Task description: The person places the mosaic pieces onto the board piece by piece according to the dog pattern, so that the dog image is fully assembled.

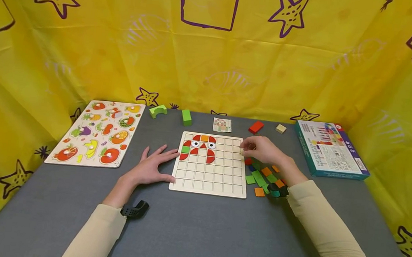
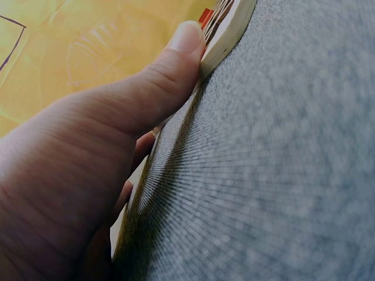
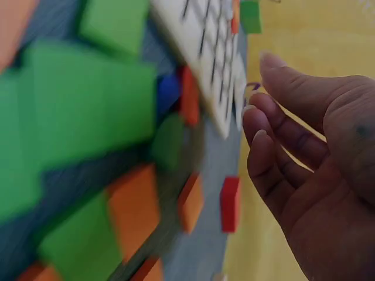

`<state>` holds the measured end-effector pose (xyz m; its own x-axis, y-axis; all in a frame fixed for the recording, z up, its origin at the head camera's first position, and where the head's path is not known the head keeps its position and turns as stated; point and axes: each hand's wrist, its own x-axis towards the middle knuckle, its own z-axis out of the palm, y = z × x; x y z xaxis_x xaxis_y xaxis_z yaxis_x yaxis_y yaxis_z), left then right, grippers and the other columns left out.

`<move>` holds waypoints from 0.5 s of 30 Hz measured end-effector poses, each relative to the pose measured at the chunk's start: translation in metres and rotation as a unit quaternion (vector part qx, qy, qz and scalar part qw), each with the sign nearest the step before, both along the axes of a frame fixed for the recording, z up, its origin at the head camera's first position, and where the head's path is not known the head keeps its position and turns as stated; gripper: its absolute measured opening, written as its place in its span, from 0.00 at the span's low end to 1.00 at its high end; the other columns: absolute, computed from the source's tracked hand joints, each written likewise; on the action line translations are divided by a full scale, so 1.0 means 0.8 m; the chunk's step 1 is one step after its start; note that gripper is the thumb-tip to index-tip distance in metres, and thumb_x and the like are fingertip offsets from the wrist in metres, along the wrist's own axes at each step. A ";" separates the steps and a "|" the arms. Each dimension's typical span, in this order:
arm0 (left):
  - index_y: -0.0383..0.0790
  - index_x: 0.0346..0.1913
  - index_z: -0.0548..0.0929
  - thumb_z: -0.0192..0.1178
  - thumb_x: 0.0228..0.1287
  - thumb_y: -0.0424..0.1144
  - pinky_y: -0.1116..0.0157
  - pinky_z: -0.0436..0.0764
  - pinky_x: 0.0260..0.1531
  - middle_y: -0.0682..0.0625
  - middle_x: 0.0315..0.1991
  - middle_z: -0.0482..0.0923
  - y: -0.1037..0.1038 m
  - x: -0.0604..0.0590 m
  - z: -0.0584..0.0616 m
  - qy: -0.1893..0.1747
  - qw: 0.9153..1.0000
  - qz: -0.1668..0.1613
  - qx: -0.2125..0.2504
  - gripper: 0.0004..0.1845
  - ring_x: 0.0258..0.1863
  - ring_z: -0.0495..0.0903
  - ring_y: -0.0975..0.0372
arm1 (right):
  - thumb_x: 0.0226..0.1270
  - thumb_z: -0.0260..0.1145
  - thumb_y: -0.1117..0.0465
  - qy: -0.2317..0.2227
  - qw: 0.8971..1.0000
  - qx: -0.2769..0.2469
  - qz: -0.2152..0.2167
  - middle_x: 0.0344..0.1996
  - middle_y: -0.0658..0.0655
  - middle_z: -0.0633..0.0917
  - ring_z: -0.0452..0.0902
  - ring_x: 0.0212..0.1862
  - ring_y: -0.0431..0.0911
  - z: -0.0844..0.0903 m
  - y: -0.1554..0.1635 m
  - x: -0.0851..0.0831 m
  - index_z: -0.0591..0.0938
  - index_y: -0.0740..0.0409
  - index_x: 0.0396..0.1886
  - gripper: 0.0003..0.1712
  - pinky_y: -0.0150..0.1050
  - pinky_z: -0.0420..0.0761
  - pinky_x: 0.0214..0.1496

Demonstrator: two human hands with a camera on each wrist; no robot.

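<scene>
A wooden grid board (image 1: 219,183) lies in the middle of the table, with red, green, orange and eye-patterned tiles (image 1: 199,147) set in its upper left cells. My left hand (image 1: 150,168) is spread at the board's left side. Its thumb and fingertips touch the edge, and the left wrist view shows the thumb (image 2: 186,38) against the board's corner (image 2: 225,47). Over the board's upper right edge hovers my right hand (image 1: 262,149). In the right wrist view its fingers (image 3: 263,158) bend loosely, with a gap to the thumb and no piece between them.
Loose green and orange tiles (image 1: 259,192) lie under the right wrist. Behind the board are a small picture card (image 1: 222,125), green blocks (image 1: 186,117), a red block (image 1: 256,127) and a beige block (image 1: 281,128). A fruit puzzle board (image 1: 95,134) lies left, a box (image 1: 332,151) right.
</scene>
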<state>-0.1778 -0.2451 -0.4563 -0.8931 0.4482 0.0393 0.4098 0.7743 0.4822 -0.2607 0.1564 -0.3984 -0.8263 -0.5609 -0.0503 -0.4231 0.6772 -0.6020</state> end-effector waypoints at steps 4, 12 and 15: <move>0.48 0.76 0.69 0.73 0.52 0.64 0.33 0.29 0.66 0.50 0.76 0.62 -0.001 0.000 -0.001 0.001 1.000 0.001 -0.001 0.50 0.78 0.46 0.46 | 0.68 0.71 0.62 -0.005 1.000 0.026 -0.010 0.38 0.54 0.86 0.78 0.37 0.48 -0.007 0.020 0.005 0.86 0.62 0.45 0.10 0.46 0.81 0.46; 0.49 0.76 0.69 0.73 0.52 0.65 0.34 0.28 0.66 0.50 0.76 0.62 -0.001 0.000 0.000 -0.001 1.000 0.001 0.006 0.50 0.78 0.46 0.46 | 0.67 0.73 0.60 -0.005 0.998 0.066 -0.008 0.33 0.51 0.85 0.76 0.33 0.46 -0.017 0.033 0.010 0.87 0.60 0.41 0.08 0.42 0.79 0.41; 0.49 0.76 0.69 0.73 0.52 0.65 0.34 0.28 0.66 0.50 0.76 0.62 0.000 0.000 0.000 -0.001 1.000 0.002 0.005 0.50 0.78 0.46 0.46 | 0.67 0.73 0.59 -0.004 0.997 0.072 -0.010 0.33 0.52 0.85 0.76 0.34 0.46 -0.019 0.030 0.011 0.87 0.61 0.42 0.09 0.43 0.80 0.43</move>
<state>-0.1780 -0.2451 -0.4565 -0.8950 0.4443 0.0409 0.4053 0.7714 0.4906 -0.2523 0.1808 -0.4138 -0.8364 -0.5311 -0.1358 -0.4042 0.7648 -0.5018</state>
